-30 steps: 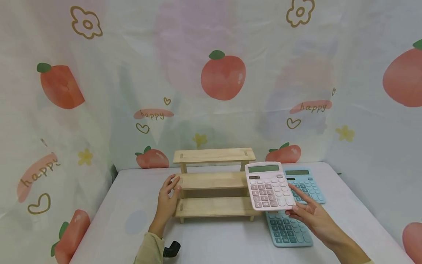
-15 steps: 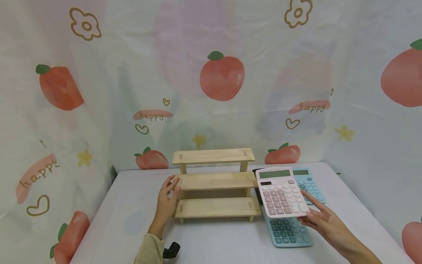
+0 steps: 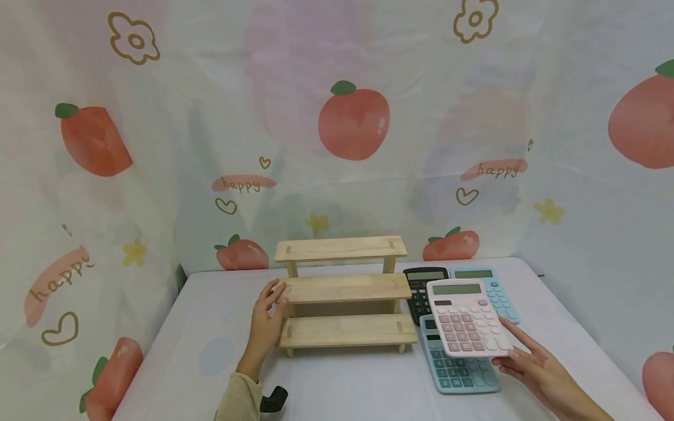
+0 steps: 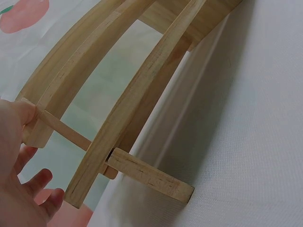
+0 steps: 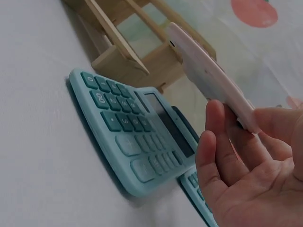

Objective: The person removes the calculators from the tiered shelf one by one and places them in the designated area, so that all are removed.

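A pink calculator (image 3: 470, 318) is pinched at its lower right corner by my right hand (image 3: 542, 368), thumb on top and fingers beneath. It is held raised and tilted over a teal calculator (image 3: 458, 368), overlapping it in the head view. In the right wrist view it shows nearly edge-on. My left hand (image 3: 268, 318) holds the left end of the middle board of a three-step wooden stand (image 3: 342, 289). In the left wrist view the thumb lies at that board's end while the other fingers (image 4: 38, 182) are loosely bent beside the stand.
Behind the pink calculator lie a black calculator (image 3: 418, 295), close to the stand's right end, and a light blue calculator (image 3: 502, 298). A small black curved object (image 3: 274, 399) is near the left sleeve (image 3: 239, 397). Fruit-printed cloth walls surround the white table (image 3: 337, 389).
My right hand has moved the pink calculator right and slightly toward the front, away from the stand, uncovering the black calculator. My left hand has stayed at the stand.
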`<state>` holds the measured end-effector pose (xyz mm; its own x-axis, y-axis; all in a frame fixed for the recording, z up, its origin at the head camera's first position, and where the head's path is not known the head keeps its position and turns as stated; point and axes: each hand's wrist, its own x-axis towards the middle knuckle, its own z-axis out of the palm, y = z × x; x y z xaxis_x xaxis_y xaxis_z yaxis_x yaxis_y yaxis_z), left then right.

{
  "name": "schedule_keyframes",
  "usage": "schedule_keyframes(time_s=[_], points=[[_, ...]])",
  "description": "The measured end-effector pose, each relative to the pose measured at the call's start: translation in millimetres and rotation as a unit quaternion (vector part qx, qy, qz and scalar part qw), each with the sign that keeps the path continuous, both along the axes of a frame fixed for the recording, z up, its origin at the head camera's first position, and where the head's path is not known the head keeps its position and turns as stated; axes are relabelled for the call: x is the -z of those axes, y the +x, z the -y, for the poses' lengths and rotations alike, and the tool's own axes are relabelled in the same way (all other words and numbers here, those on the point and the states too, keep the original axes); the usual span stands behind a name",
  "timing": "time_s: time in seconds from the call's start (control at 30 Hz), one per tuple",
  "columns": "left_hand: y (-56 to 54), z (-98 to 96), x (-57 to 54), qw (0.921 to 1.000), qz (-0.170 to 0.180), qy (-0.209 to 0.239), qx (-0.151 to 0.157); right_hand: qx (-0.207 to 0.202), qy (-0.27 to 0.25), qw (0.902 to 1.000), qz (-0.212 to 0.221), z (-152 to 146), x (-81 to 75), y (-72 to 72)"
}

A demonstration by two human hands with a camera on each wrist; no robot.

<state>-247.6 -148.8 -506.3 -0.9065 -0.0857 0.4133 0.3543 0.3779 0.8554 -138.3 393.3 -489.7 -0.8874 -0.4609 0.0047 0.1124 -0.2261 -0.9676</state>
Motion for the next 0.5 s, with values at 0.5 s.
schedule_keyframes(time_s=[0.5], points=[[0.4,0.8,-0.2,1.0,0.0,-0.001,0.002,-0.019,-0.032,0.9993,-0.005,-39,19.9,7.3]])
